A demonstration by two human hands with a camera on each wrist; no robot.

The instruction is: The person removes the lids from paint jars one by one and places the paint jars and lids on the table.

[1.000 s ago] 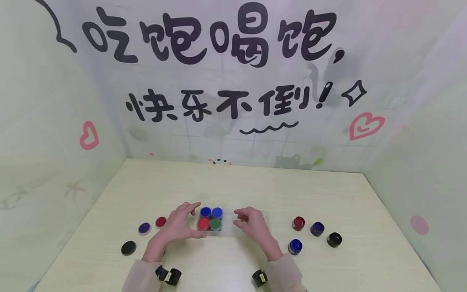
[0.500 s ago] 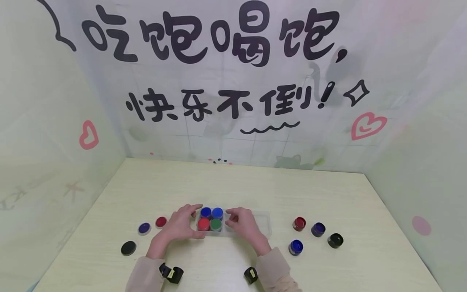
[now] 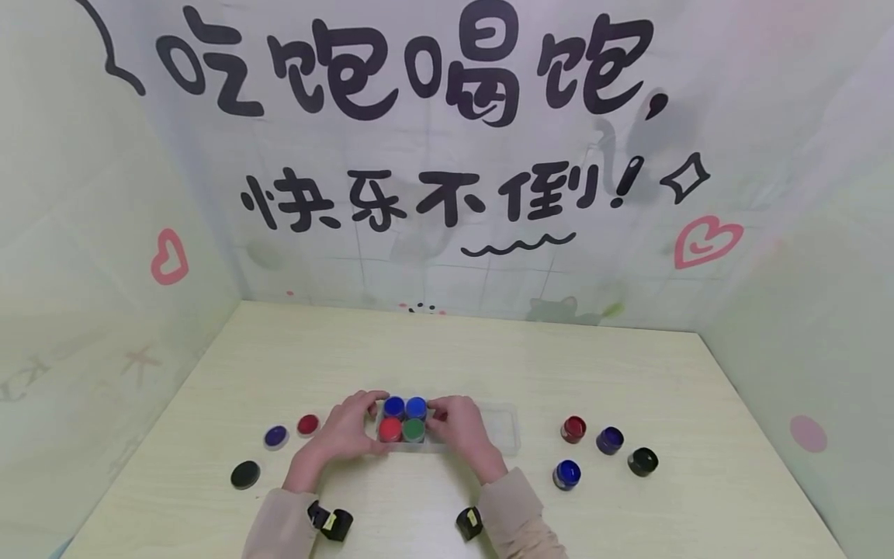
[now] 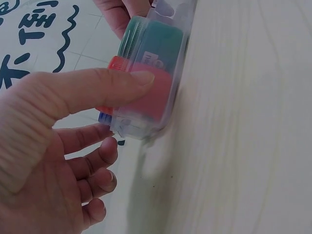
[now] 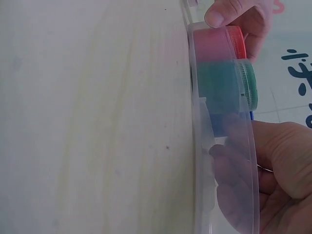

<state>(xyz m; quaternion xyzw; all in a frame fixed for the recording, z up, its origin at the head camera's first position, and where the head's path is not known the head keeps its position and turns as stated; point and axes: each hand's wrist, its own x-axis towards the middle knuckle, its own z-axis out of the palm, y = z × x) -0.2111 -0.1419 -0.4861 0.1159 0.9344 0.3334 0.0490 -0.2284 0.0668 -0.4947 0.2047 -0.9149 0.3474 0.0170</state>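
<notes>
Backdrop: pale cloth (image 3: pixel 419 147) with black lettering (image 3: pixel 450 203), hanging beyond both hands.
Tabletop: pale wood-grain surface (image 3: pixel 601 365) under and around the hands.
Clear box: see-through container (image 3: pixel 517 427), running from the left hand to beyond the right.
Left hand (image 3: pixel 344 428): grips the box's end, thumb flat on the near wall over the red jar, index finger at the far side, other fingers loosely bent.
Right hand (image 3: pixel 461 425): reaches into the box, bent fingers close against the jars; whether they pinch or merely touch, I cannot tell.
Capped jars: red jar (image 3: pixel 390 429) and dark blue jar (image 3: pixel 394 407) nearest the left hand, green jar (image 3: pixel 414 430) and light blue jar (image 3: pixel 416 407) nearest the right, all inside the box.
Loose lids: red lid (image 3: pixel 308 425), purple lid (image 3: pixel 275 437) and black lid (image 3: pixel 245 474), outside the left hand.
Uncapped pots: red pot (image 3: pixel 573 428), dark blue pot (image 3: pixel 610 440), bright blue pot (image 3: pixel 567 474) and black pot (image 3: pixel 642 462), outside the right hand.
Slip risk: should the left grip loosen under a right-hand push, the box could slide or tilt.
Spill risk: an outward sweep of the right arm could topple the bright blue pot.
</notes>
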